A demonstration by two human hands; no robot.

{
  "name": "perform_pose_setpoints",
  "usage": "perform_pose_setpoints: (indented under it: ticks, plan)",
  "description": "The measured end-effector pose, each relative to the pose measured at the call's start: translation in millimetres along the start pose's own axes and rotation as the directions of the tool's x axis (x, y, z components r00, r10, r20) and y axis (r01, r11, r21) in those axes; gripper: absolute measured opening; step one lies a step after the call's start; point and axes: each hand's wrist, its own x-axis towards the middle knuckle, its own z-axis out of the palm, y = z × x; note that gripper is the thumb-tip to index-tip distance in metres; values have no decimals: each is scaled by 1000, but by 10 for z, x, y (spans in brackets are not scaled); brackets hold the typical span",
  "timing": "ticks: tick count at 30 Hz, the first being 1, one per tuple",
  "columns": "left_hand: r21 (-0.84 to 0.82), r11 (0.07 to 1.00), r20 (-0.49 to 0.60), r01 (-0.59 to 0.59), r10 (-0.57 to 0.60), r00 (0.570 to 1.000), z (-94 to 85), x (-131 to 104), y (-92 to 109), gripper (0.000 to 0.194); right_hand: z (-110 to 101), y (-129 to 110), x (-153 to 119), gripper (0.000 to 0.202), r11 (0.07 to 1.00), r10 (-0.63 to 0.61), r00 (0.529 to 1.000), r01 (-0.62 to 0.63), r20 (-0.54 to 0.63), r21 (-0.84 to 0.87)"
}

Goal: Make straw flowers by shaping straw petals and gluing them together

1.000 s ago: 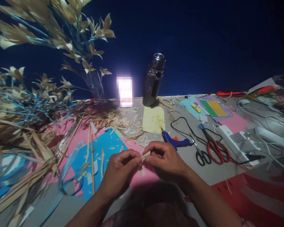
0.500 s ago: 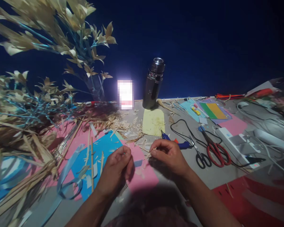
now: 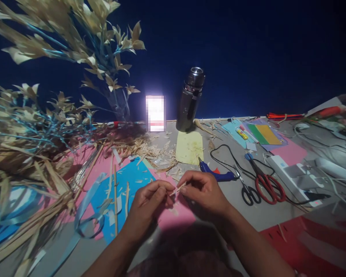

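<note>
My right hand (image 3: 203, 190) pinches a small pale strip (image 3: 178, 189) between thumb and fingers, above pink paper (image 3: 177, 219). Close on its left, my left hand (image 3: 152, 196) has its fingers closed, their tips at the strip's left end; whether they grip it is too small to tell. Blue paper (image 3: 144, 173) strewn with pale scraps lies beyond and left of my left hand. A blue glue gun (image 3: 222, 176) rests just beyond my right hand, its nozzle over a yellow sheet (image 3: 188, 148).
Black-handled scissors (image 3: 250, 194) and red-handled scissors (image 3: 269, 188) lie right of my right hand, beside a white power strip (image 3: 291, 177). A dark flask (image 3: 189, 102) stands at the back. Dried-leaf flowers (image 3: 112, 82), dry husks (image 3: 46, 192) and light blue ribbon (image 3: 80, 215) fill the left.
My left hand has moved right, and the two hands' fingertips now nearly meet at the pale strip. The whole view has shifted slightly.
</note>
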Motion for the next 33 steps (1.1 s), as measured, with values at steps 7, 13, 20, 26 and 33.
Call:
perform_pose_setpoints:
  ticks: [7,13,20,26,33]
  plan:
    - [80,997,-59,12,-7,998,71,-52,-25,20,29,27,-4,14,996,59,998,-58,6,-67]
    - [104,994,-87,-31,40,995,63,-40,-37,23,9,49,1,23,999,46,998,-46,-47,12]
    - [323,928,1,-187,198,980,61,-66,4,27,51,87,-27,21,995,73,997,-72,-15,72]
    - [506,756,174,-414,381,908,24,-69,68,21,46,109,-25,20,970,159,987,-162,32,179]
    - [438,719,272,-540,466,842,4,-58,67,19,51,110,-22,30,909,189,969,-233,157,346]
